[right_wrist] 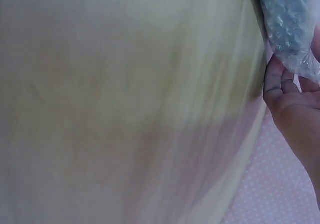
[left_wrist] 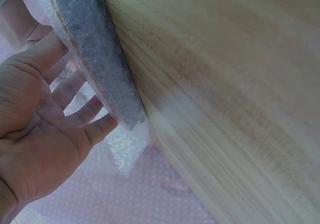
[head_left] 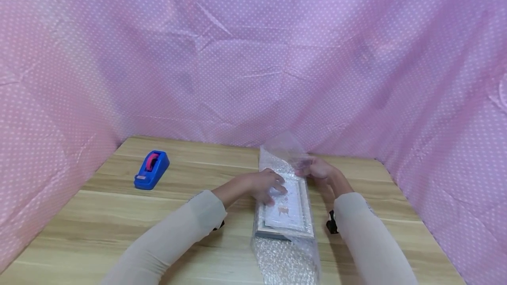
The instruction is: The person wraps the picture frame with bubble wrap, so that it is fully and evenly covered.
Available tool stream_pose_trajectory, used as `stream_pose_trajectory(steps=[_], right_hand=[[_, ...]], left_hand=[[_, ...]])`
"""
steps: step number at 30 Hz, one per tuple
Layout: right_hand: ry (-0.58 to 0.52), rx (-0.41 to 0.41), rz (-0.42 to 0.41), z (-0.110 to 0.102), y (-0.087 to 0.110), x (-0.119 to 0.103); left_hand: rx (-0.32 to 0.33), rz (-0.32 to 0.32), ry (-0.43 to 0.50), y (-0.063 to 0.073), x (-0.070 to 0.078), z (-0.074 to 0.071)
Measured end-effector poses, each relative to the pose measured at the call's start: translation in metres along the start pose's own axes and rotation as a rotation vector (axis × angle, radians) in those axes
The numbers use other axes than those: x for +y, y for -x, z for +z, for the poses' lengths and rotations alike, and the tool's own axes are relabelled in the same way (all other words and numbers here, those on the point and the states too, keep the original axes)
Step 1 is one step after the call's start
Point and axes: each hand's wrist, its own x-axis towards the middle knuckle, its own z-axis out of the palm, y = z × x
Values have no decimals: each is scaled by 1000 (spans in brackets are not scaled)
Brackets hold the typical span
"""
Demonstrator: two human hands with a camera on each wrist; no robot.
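Observation:
A picture frame with a pale border lies face up on the table, with clear bubble wrap under it and over its sides. My left hand rests on top of the frame, fingers spread and loosely bent; the left wrist view shows its fingertips touching the wrapped edge. At the frame's far right corner, my right hand pinches the bubble wrap. In the right wrist view, that hand's fingers are at the wrapped corner, partly cut off by the image edge.
A blue tape dispenser with a pink roll stands at the left of the wooden table. Pink dotted cloth hangs behind the table and on both sides. The wrap extends past the frame at both near and far ends.

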Motion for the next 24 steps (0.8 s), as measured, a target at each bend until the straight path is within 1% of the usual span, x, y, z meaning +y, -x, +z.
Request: stream_pose_trajectory(steps=[3, 7, 10, 12, 16, 21, 24], right_hand=[[77, 16, -32, -2, -1, -2], [102, 36, -59, -4, 2, -6], [187, 53, -105, -3, 8, -11], [252, 54, -160, -2, 13, -14], [356, 64, -287, 3, 23, -18], [540, 96, -428, 9, 38, -18], [656, 92, -528, 11, 45, -15]], left_hand=[[-1, 4, -7, 0, -2, 0], [-9, 9, 4, 1, -4, 0], [-22, 20, 0, 3, -7, 1], [-32, 28, -12, 4, -8, 2], [-39, 15, -6, 6, -8, 2], [-37, -14, 19, 6, -8, 3], [-31, -28, 38, 7, -8, 4]])
